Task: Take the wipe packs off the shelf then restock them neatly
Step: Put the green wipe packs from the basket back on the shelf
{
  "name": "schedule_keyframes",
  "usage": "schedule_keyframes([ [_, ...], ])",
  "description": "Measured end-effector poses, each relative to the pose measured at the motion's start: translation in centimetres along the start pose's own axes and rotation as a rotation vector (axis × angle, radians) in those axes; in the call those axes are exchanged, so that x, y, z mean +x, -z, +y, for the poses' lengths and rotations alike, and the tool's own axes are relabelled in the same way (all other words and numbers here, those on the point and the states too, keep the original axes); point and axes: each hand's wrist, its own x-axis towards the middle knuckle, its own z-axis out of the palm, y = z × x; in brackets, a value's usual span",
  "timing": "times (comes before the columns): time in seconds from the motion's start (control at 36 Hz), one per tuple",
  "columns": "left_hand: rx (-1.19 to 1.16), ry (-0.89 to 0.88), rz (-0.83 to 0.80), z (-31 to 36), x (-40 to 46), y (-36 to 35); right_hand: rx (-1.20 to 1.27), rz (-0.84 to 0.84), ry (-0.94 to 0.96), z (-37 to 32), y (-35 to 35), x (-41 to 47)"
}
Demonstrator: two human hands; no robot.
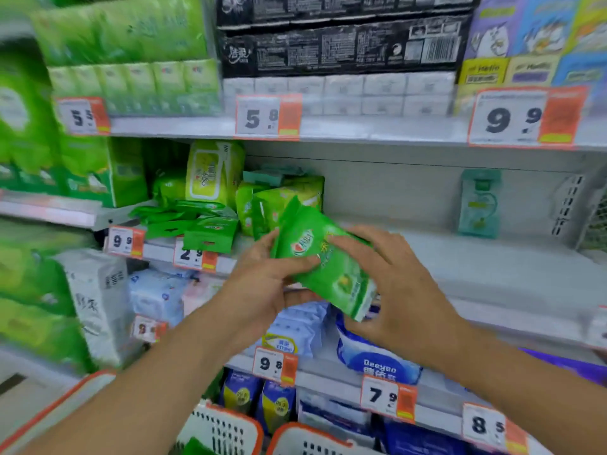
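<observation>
Head view: both hands, left hand and right hand, clamp a glossy green plastic wipe pack, its long axis slanting toward the grey metal shelf just behind.

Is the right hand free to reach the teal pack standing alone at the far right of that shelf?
Probably not yet. The right hand is on the green wipe pack, shared with the left hand. The shelf toward the teal pack looks bare.
</observation>
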Motion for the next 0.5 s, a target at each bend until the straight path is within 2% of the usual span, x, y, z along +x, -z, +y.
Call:
schedule_keyframes([
  [0.08,0.038,-0.044,0.065,-1.5,-2.8,2.1,0.345,-0.065,-0.173,-2.6,-0.7,-1.8],
  [0.14,0.099,-0.055,0.092,-2.0,-4.2,3.8,0.459,-0.165,-0.264,-4.1,-1.4,-2.6],
  [0.19,0.204,-0.066,0.09,-2.1,-5.5,5.0,0.678,-0.254,-0.397,-5.5,-2.4,-3.2],
  [0.25,0.271,-0.053,0.069,-1.9,-6.6,5.9,0.909,-0.27,-0.538,-6.8,-3.3,-3.5],
  [0.31,0.323,-0.04,0.059,-1.5,-7.3,6.3,0.976,-0.314,-0.622,-7.6,-3.7,-3.5],
  [0.39,0.414,-0.009,0.038,-1.2,-8.2,7.3,1.043,-0.416,-0.647,-8.0,-4.6,-3.9],
  [0.5,0.382,0.108,0.065,-0.7,-8.8,9.5,1.138,-0.503,-0.7,-8.5,-6.5,-3.7],
])
